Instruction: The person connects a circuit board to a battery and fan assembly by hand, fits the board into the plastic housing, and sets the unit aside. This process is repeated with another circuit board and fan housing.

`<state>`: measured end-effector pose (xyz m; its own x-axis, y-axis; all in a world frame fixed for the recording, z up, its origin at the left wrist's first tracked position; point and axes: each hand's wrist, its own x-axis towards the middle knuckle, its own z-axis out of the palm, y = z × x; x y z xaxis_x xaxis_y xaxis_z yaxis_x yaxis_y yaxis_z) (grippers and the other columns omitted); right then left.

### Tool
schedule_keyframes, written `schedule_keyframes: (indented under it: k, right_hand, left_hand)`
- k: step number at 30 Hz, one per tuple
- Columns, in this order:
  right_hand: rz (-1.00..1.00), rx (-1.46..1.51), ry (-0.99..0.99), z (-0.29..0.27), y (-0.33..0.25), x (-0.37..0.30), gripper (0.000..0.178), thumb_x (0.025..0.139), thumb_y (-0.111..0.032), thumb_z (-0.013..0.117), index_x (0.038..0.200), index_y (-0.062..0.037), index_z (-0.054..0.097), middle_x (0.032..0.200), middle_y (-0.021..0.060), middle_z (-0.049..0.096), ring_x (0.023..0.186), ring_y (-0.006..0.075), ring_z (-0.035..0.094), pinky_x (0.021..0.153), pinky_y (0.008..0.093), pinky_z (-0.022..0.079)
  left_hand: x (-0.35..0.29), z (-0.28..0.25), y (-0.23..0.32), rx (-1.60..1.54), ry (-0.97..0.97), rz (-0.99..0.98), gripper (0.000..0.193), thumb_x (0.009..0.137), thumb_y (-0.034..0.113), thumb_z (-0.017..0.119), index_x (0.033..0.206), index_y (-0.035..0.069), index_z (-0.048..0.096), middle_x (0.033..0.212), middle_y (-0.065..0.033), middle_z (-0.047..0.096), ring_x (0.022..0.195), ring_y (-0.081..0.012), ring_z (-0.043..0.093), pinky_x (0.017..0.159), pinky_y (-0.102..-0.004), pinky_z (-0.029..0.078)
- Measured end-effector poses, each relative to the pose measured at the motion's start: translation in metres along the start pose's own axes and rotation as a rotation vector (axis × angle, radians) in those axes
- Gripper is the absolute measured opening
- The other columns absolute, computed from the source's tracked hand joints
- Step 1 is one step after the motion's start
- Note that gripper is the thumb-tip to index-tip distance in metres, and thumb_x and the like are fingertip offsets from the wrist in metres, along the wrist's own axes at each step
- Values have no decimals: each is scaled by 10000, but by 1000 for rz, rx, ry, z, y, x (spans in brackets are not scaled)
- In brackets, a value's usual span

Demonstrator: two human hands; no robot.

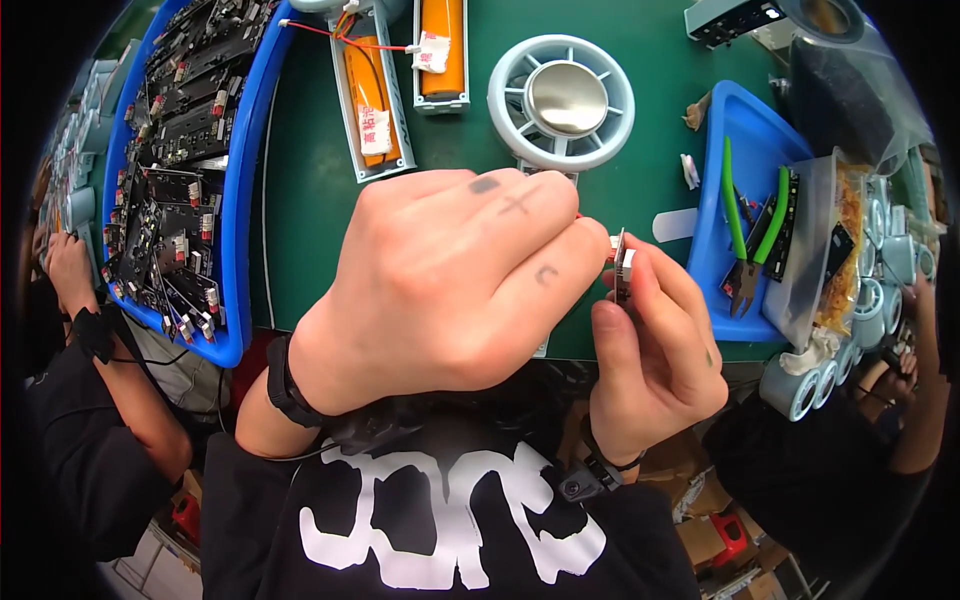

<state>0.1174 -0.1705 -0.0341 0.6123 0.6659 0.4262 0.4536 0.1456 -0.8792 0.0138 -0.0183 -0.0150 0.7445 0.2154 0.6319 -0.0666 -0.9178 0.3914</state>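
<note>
Both hands pinch a small circuit board over the near edge of a green mat.

Left hand [450,280] curled knuckles-up, fingertips closed onto the left face of the small circuit board [624,268]; right hand [655,350] grips it from the other side, thumb and forefinger pinched shut on the board's edge, so the board stands upright between the two sets of fingertips. A thin red wire shows just at the left fingertips. Just beyond the left knuckles: pale round fan housing [561,100] with a metal disc centre. Further out past it, two grey battery holders [372,95] with orange cells. Right of the right fingers, near: blue tray [738,120] holding green-handled cutters [748,235]. Well left of left hand: long blue tray of dark circuit boards [240,200].
</note>
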Motion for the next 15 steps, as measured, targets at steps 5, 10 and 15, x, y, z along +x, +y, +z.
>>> schedule_keyframes:
  k: [5,10,15]
  right_hand:
    - [81,69,-51,-4,-3,5,357,759,147,770,1109,104,717,1111,281,710,962,290,718,844,332,571]
    - [191,236,-55,-7,-1,-1,369,760,159,761,1122,105,714,1133,280,706,1003,281,714,888,329,562]
    - [220,276,-140,-15,-3,2,366,783,153,726,1146,104,706,1175,286,689,1033,280,701,914,339,554]
  left_hand:
    - [-2,3,-8,-24,39,30,294,677,45,829,938,-13,704,650,-22,491,522,-160,515,446,-282,389]
    - [-4,-1,-7,-36,89,-12,320,664,63,837,965,0,747,648,-18,487,516,-144,504,441,-280,369]
    - [-4,-7,-9,-139,-67,6,321,653,78,827,965,20,779,644,-6,479,513,-127,495,431,-276,339]
